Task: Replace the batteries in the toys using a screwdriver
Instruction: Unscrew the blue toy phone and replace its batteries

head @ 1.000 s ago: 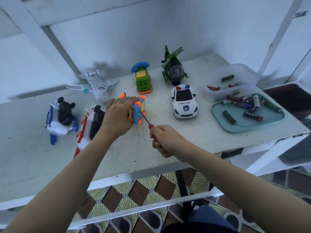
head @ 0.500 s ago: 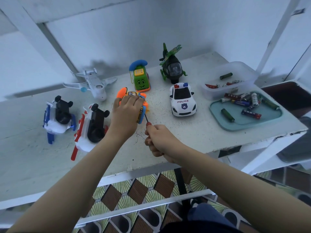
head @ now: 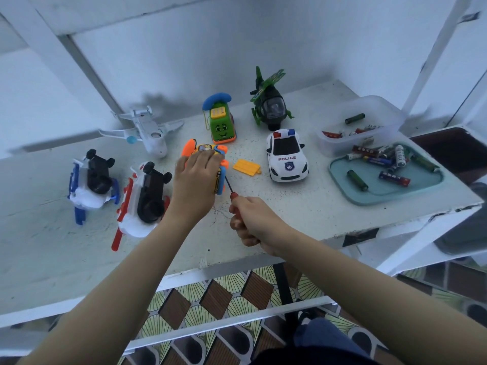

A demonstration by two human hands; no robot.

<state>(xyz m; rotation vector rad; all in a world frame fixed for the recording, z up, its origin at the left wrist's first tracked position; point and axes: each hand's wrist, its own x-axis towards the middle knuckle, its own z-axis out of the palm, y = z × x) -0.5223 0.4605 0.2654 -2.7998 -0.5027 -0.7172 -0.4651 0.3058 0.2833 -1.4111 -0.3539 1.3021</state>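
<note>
My left hand [head: 195, 177] grips a small orange, yellow and blue toy [head: 219, 177] on the white table [head: 303, 209], covering most of it. My right hand [head: 251, 221] holds a red-handled screwdriver [head: 229, 189] whose tip reaches the toy's right side. A yellow battery cover [head: 246, 167] lies loose on the table just right of the toy. Loose batteries [head: 376, 160] lie on a teal tray [head: 411, 189] at the right.
A police car [head: 286, 155], green phone toy [head: 220, 123], green helicopter [head: 270, 102] and white plane [head: 147, 130] stand behind. Two upturned toys [head: 92, 177] [head: 147, 196] lie left. A clear tub [head: 363, 125] holds batteries. The table's front edge is close to my arms.
The yellow battery cover has come off the toy and now lies on the table to its right. My left hand lowered the toy onto the table; my right hand stayed close with the screwdriver.
</note>
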